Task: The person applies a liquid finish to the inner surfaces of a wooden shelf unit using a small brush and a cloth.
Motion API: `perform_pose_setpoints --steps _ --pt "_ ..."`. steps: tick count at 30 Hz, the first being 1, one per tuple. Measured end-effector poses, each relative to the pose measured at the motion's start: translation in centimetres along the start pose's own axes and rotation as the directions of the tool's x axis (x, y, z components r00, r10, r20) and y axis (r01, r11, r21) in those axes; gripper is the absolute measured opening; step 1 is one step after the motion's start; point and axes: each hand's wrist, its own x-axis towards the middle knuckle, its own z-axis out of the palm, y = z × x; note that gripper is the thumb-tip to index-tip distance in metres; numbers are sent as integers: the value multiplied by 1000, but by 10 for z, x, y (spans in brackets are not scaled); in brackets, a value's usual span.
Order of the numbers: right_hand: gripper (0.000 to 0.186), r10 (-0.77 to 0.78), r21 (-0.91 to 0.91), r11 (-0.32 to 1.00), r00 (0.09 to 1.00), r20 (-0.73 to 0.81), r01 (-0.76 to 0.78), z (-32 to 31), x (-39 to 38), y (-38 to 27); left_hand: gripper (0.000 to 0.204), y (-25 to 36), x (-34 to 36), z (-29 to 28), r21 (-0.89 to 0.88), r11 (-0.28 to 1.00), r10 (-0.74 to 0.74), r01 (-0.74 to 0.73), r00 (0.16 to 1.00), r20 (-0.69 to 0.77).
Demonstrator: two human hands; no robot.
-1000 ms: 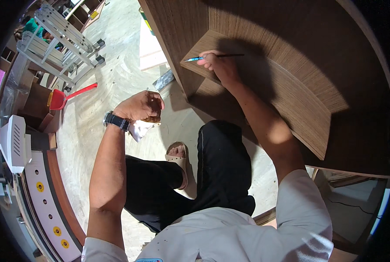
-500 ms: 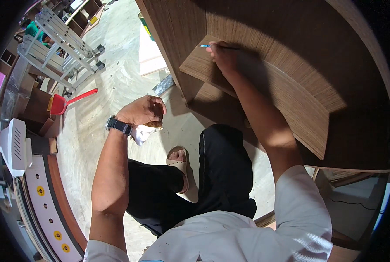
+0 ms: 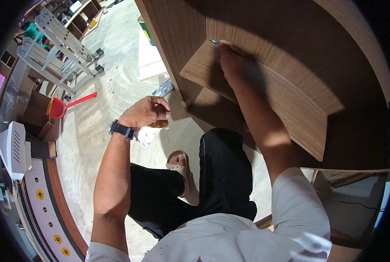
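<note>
My right hand point(image 3: 231, 63) is closed around a thin pen-like tool point(image 3: 213, 42) with a blue end and a dark shaft; its exact kind is too small to make out. That hand is over the left end of a curved brown wood-grain shelf point(image 3: 291, 109), near the corner where the shelf meets the side panel point(image 3: 171, 48) and the curved back panel point(image 3: 251, 32). My left hand point(image 3: 144, 112), with a black watch on its wrist, hangs above the floor. Its fingers are curled over a crumpled white cloth point(image 3: 147, 136), partly hidden beneath the palm.
A folded metal ladder point(image 3: 64, 48) and a red dustpan point(image 3: 57, 109) stand to the left. A green tin point(image 3: 146, 32) and a white board point(image 3: 151, 61) are beside the cabinet. A person in green point(image 3: 31, 31) is far left. My sandalled foot point(image 3: 177, 163) is below.
My right hand and the pen-like tool have shifted slightly right and farther toward the back corner of the shelf. My left hand has moved a little to the right, still with the cloth.
</note>
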Motion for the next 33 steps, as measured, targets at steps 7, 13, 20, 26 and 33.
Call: perform_pose_setpoints --steps 7,13,20,26,33 --pt "17 96 394 907 983 159 -152 -26 -146 -143 59 28 -8 24 -154 988 -29 -6 974 -224" --pt "28 -455 356 859 867 204 368 -25 -176 -182 47 56 -5 60 -648 718 131 -253 964 -230" --pt "68 -95 433 896 906 412 -103 -26 -168 -176 39 50 -11 41 -746 563 205 -355 935 -290" --pt "31 210 498 625 744 635 -601 -32 -159 -171 36 38 -18 18 -788 514 271 -340 935 -227" --pt "23 108 711 203 737 667 -673 -35 -152 -156 38 49 -22 19 -446 823 203 -351 916 -346"
